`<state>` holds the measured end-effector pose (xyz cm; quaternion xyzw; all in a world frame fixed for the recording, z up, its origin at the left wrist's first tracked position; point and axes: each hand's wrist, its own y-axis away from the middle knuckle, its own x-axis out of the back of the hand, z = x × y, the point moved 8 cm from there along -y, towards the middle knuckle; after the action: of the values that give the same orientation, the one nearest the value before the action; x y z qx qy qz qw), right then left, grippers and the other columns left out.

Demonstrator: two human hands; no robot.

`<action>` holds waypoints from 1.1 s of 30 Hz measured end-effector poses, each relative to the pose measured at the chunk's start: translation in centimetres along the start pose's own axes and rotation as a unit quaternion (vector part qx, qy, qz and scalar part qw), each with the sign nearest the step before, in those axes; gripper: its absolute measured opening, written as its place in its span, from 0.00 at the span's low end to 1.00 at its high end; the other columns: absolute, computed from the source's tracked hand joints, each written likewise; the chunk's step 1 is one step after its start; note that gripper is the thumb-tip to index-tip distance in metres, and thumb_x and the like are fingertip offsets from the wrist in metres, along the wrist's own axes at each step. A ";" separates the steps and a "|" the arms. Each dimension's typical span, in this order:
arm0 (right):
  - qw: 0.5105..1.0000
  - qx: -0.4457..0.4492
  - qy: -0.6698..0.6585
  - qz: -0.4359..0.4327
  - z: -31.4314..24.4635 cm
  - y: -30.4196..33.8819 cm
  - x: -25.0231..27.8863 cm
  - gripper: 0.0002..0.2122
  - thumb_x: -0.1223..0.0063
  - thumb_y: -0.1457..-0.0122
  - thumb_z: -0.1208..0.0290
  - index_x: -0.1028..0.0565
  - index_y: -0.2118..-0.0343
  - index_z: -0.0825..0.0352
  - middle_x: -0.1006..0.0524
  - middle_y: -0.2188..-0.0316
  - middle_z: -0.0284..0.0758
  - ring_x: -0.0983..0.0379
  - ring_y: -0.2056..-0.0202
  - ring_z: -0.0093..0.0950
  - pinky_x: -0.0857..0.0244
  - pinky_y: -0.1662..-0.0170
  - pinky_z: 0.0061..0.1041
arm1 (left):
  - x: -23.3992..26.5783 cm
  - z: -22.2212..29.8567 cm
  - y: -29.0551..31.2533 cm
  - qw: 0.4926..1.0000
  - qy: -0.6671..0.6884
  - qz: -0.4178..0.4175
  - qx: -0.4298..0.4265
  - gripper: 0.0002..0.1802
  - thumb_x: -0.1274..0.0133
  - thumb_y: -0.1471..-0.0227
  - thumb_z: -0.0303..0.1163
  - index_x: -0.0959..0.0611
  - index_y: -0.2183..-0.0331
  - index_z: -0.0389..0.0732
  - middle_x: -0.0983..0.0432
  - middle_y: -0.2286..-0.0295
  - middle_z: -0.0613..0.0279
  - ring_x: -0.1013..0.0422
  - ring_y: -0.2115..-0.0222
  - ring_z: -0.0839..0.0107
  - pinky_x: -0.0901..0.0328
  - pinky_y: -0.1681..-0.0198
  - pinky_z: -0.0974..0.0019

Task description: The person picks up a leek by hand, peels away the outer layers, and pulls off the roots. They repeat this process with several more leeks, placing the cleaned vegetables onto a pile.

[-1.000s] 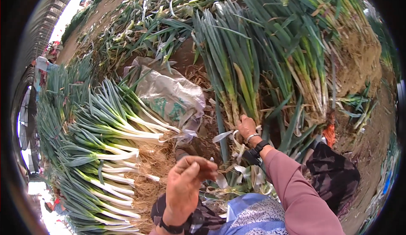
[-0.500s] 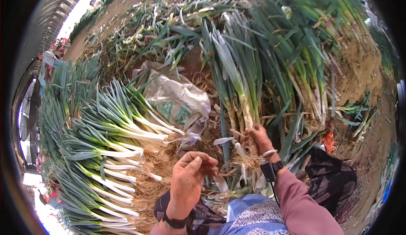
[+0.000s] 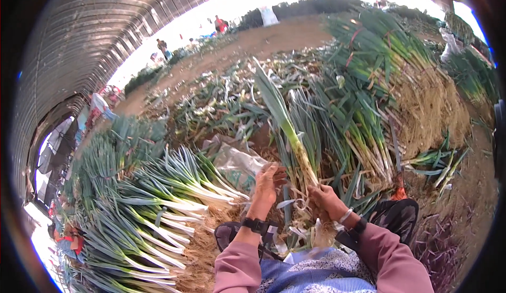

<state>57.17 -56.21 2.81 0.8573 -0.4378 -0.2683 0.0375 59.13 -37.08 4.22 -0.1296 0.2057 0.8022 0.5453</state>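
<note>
My right hand (image 3: 328,203) is closed around the lower end of a leek (image 3: 296,148), just above its roots. The leek stands tilted, with green leaves pointing up and away and brownish outer skin on its shaft. To its left, my left hand (image 3: 269,181) is raised, fingers loosely curved and apart, holding nothing that I can see. More untrimmed leeks (image 3: 369,148) lie behind and right of the held one. On the left, cleaned leeks (image 3: 174,214) are laid in a row, white shafts and roots toward me.
A pale plastic sack (image 3: 237,161) lies beyond my left hand. Leaf scraps (image 3: 221,100) cover the ground ahead. Bundled leeks (image 3: 421,90) are stacked at the far right, and a tool with an orange-red handle (image 3: 399,193) stands by my right knee. People (image 3: 220,25) are in the distance.
The view has tipped up, showing more background. My right hand has lifted a leek, which now stands apart from the others. The left hand has moved closer to the leek.
</note>
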 end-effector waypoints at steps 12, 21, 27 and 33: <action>0.918 0.355 0.171 0.053 -10.3 3.1 3.6 0.15 0.49 0.41 0.60 0.33 0.73 0.69 0.38 0.81 0.24 0.49 0.78 0.16 0.51 0.78 0.20 | -14.5 12.8 -0.3 0.986 0.009 -0.090 -0.137 0.16 0.45 0.51 0.37 0.25 0.62 0.37 0.23 0.71 0.58 0.26 0.75 0.70 0.31 0.76 0.68; 0.879 0.389 0.242 0.131 -11.6 2.1 7.7 0.15 0.42 0.48 0.63 0.29 0.67 0.72 0.37 0.75 0.32 0.40 0.72 0.21 0.44 0.69 0.20 | -14.5 11.6 -1.4 0.988 0.030 -0.063 -0.140 0.11 0.50 0.58 0.22 0.25 0.66 0.33 0.24 0.73 0.52 0.25 0.76 0.60 0.29 0.75 0.61; 0.905 0.354 0.178 0.156 -11.0 1.7 8.5 0.19 0.39 0.52 0.61 0.29 0.67 0.72 0.34 0.74 0.31 0.39 0.72 0.21 0.42 0.67 0.21 | -14.8 11.7 -2.0 0.991 -0.008 -0.023 -0.128 0.15 0.57 0.62 0.21 0.27 0.66 0.29 0.27 0.70 0.50 0.27 0.68 0.53 0.28 0.66 0.49; 0.952 0.299 0.060 0.025 -10.3 2.2 7.2 0.16 0.43 0.46 0.59 0.28 0.68 0.69 0.31 0.76 0.25 0.39 0.73 0.14 0.44 0.71 0.16 | -14.5 11.5 -1.1 0.979 0.074 0.106 -0.160 0.08 0.57 0.61 0.20 0.27 0.73 0.30 0.27 0.74 0.50 0.27 0.75 0.59 0.28 0.76 0.55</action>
<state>64.09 -64.88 9.21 0.8323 -0.5165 -0.0719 -0.1877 65.69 -43.24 20.41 -0.2516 0.1266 0.8662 0.4127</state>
